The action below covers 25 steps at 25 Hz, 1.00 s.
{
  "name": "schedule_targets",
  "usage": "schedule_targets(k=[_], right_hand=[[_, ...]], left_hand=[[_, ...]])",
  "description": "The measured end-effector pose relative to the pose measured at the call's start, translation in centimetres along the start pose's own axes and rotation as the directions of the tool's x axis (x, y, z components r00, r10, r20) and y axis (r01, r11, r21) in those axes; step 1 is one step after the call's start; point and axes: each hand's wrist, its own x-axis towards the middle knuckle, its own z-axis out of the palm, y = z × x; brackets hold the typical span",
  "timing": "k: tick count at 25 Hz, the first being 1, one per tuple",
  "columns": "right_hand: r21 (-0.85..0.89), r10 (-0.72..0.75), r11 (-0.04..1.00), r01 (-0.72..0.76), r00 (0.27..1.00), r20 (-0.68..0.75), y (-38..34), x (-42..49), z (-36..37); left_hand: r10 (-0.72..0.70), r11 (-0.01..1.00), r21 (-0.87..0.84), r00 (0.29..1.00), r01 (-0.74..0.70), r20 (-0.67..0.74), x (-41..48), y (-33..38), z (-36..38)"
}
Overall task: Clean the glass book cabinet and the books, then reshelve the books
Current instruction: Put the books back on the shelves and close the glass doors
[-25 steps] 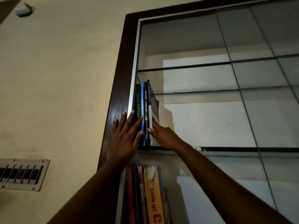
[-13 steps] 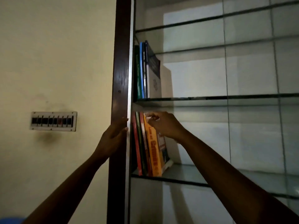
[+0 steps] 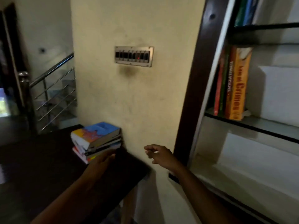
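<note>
Dark bench (image 3: 40,167) is stacked with unshelved books (image 3: 97,138) by outstretched left fingers (image 3: 110,156); right fingers (image 3: 150,149) are loose, empty; few are shelved.

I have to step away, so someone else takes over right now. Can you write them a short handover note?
Left hand: open, reaching the near edge of the stack of books, blue-and-orange cover on top, on the dark table; contact too blurred to tell.
Right hand: empty, loosely curled, in the air before the cream wall.
Done: the orange Law of Crimes book stands beside a red book and a green book on a glass shelf of the dark-framed cabinet; green and blue books stand above.
To do: reshelve the stack; whether cleaning is finished cannot be told.
</note>
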Motion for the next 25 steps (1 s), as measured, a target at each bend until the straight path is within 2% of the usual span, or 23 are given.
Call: schedule_targets(k=[4, 8, 11, 14, 15, 18, 21, 25], right_hand=[[0.243, 0.133, 0.954, -0.175, 0.975, 0.177, -1.5, 6.0, 12.0], [0.507, 0.31, 0.756, -0.414, 0.909, 0.28, -4.2, 13.1, 23.8], [0.586, 0.435, 0.632, -0.507, 0.858, 0.274, -6.6, 18.1, 30.0], [0.766, 0.533, 0.472, -0.437, 0.833, 0.147, -6.9, 24.3, 33.6], [0.775, 0.576, 0.459, -0.434, 0.81, 0.112, -6.3, 26.6, 34.4], [0.746, 0.667, 0.424, -0.514, 0.735, 0.127, -5.9, 30.9, 35.9], [0.689, 0.723, 0.481, -0.542, 0.69, 0.037, -6.2, 33.1, 36.7], [0.719, 0.759, 0.507, -0.475, 0.642, -0.111, -2.7, 33.7, 37.1]], left_hand=[[-0.191, 0.982, -0.015, 0.976, 0.19, -0.109, 0.2, -9.5, -8.9], [-0.304, 0.947, 0.073, 0.946, 0.314, -0.116, 1.0, -18.5, -18.0], [-0.38, 0.918, 0.08, 0.92, 0.388, -0.098, 2.6, -23.4, -23.5], [-0.436, 0.893, 0.076, 0.894, 0.444, -0.101, 4.6, -26.7, -28.0], [-0.449, 0.886, 0.083, 0.889, 0.456, -0.095, 5.2, -27.9, -29.0], [-0.487, 0.866, 0.084, 0.87, 0.492, -0.079, 7.8, -30.4, -30.9], [-0.466, 0.877, 0.103, 0.883, 0.469, -0.053, 11.4, -32.3, -31.7], [-0.47, 0.883, 0.053, 0.879, 0.467, 0.083, 16.7, -33.4, -31.1]])
